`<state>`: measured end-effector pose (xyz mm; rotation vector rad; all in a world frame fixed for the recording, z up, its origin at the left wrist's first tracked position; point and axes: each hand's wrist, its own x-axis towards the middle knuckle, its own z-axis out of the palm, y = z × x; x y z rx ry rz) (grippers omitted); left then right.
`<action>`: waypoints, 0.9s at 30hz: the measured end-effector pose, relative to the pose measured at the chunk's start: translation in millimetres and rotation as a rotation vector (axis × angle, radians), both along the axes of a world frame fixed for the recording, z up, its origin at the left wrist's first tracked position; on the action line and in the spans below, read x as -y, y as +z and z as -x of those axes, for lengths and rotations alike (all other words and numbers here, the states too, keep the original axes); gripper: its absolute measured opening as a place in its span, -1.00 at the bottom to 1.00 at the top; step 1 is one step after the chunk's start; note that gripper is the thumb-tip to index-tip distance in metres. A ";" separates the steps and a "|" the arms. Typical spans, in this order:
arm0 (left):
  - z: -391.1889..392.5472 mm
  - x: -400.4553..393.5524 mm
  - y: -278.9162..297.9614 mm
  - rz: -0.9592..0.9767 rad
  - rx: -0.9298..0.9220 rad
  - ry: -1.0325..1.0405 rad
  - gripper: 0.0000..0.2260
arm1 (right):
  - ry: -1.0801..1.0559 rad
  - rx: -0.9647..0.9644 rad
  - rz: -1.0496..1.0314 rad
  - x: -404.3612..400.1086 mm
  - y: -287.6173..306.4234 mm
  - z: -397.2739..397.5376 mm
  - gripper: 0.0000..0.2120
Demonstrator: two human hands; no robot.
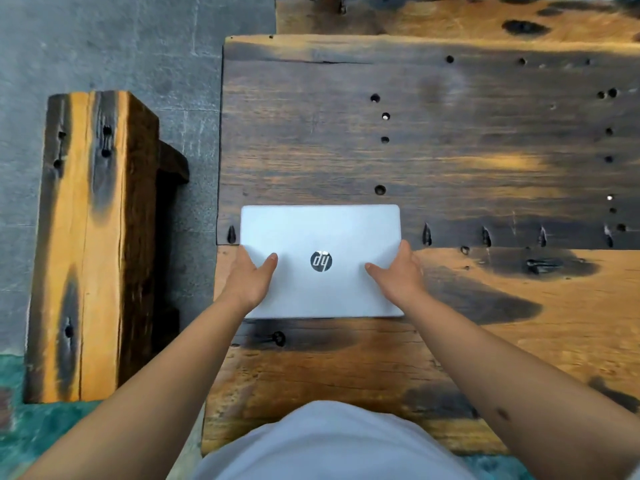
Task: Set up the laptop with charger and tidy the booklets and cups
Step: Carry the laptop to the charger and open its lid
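Head view: I am holding a closed silver HP laptop (320, 261) by its two short sides as it is lying flat near the left end of a dark, weathered wooden table (450, 140). My left hand (251, 275) is gripping the laptop's left edge, thumb lying across the lid and pointing toward the round logo, the other fingers wrapping down over the side and out of sight. My right hand (400, 271) is mirroring it on the right edge, thumb on the lid, fingers curling over the side. The lid is facing up with the logo reading upside down from where I am standing, and the laptop's long sides are running parallel to the table's near edge. My white shirt (332, 445) is filling the bottom of the picture. A rough wooden bench (90, 244) is standing on the grey floor (104, 46) to the left of the table, apart from it.
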<state>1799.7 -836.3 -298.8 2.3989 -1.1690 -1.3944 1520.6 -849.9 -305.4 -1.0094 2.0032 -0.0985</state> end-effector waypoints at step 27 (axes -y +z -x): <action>-18.7 -1.4 -0.1 -0.032 -0.139 0.453 -0.67 | -0.381 0.468 -0.169 11.2 5.4 27.2 -0.67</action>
